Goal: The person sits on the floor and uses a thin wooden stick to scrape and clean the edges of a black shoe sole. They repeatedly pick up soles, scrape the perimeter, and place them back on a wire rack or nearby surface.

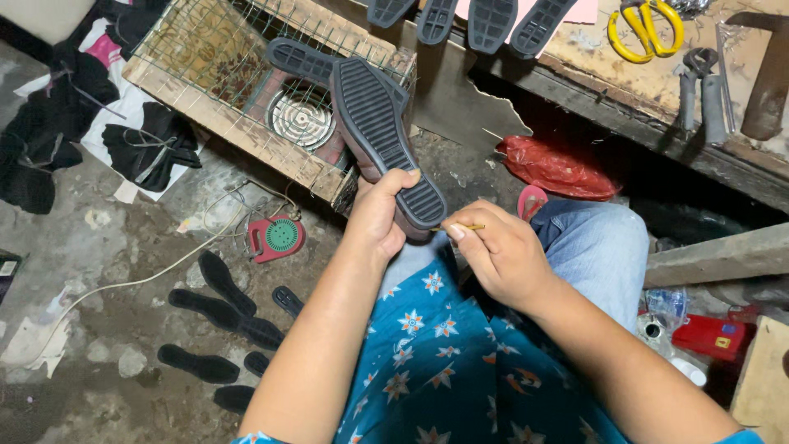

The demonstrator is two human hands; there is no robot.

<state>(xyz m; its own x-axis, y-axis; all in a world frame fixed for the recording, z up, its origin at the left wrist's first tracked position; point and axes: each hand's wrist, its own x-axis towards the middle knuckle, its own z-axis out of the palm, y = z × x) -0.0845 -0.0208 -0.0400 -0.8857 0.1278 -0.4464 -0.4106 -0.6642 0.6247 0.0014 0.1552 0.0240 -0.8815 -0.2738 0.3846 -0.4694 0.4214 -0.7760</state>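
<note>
The left hand is raised in front of the knees, forearm coming up from the lower edge of the view, wrist bent slightly back. Its fingers are closed around the heel end of a shoe — thumb laid over the ridged black sole, the other fingers tucked behind where they cannot be seen. The shoe is held sole-up and tilted, its toe pointing away toward the wire-topped wooden crate, its brown upper just showing beneath the sole's edge.

The right hand sits just beside the left, slightly lower, forearm running in from the lower right. Its fingers are curled together in a pinch on a thin yellowish stick, which points left and meets the shoe at the heel end of the sole. The knuckles face up and the thumb presses the stick against the forefinger.

Inside the crate lies a round heater coil, and a second black sole rests on the wire mesh. On the concrete floor at lower left are several loose dark insoles, near a small red and green device with a pale cord. On the bench at upper right lie yellow-handled scissors and pliers — a red plastic bag sits below the bench edge.
</note>
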